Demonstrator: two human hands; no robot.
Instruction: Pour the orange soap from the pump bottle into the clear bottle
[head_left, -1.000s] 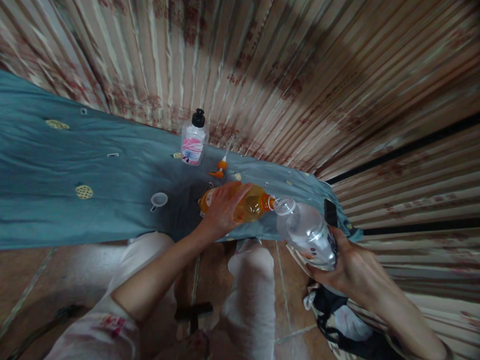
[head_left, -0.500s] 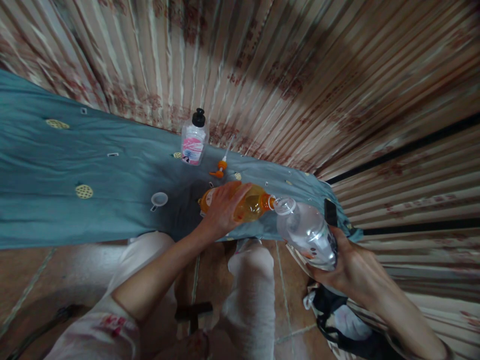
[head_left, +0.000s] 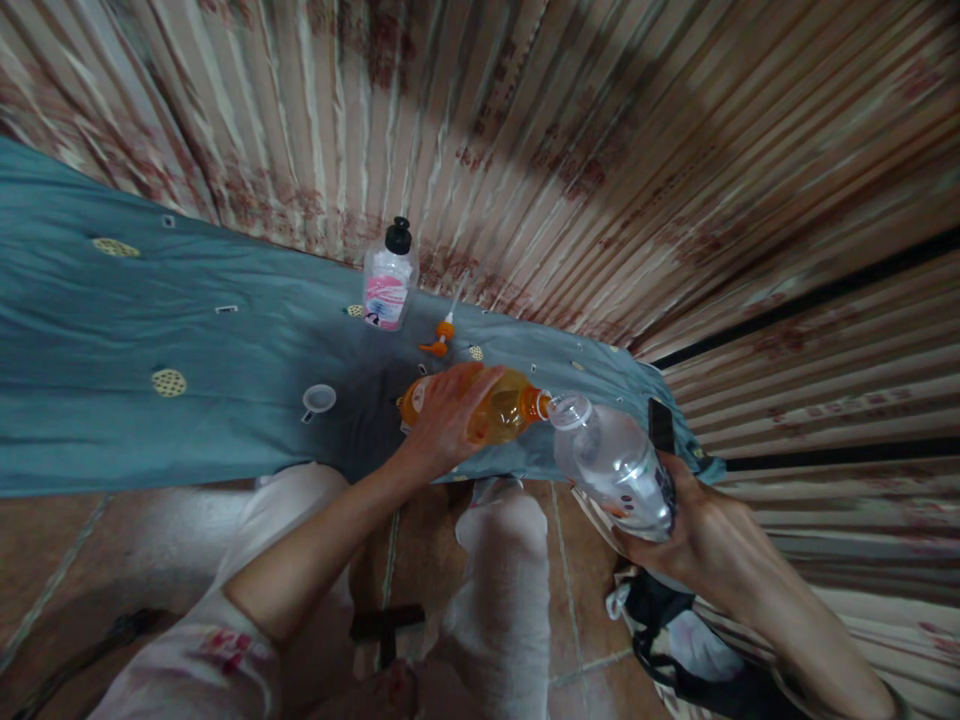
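My left hand (head_left: 450, 410) is wrapped round an orange-yellow bottle (head_left: 504, 405) of liquid, tipped on its side with its neck pointing right. That neck meets the open mouth of a clear plastic bottle (head_left: 611, 465), which leans up toward the left. Fingers of my right hand (head_left: 679, 520) grip the clear bottle near its base. Behind the bottles, an orange pump top (head_left: 441, 338) with a thin tube lies on the teal cloth. A clear bottle with a black cap and pink label (head_left: 387, 290) stands upright beside it. Whether liquid is flowing cannot be made out.
A small white cup (head_left: 319, 399) sits on the teal cloth (head_left: 82, 330), left of my hands. Pleated curtains (head_left: 300, 120) rise along the back and right. A dark flat object (head_left: 661, 425) lies behind the clear bottle. A black bag (head_left: 667, 630) rests on the tiled floor.
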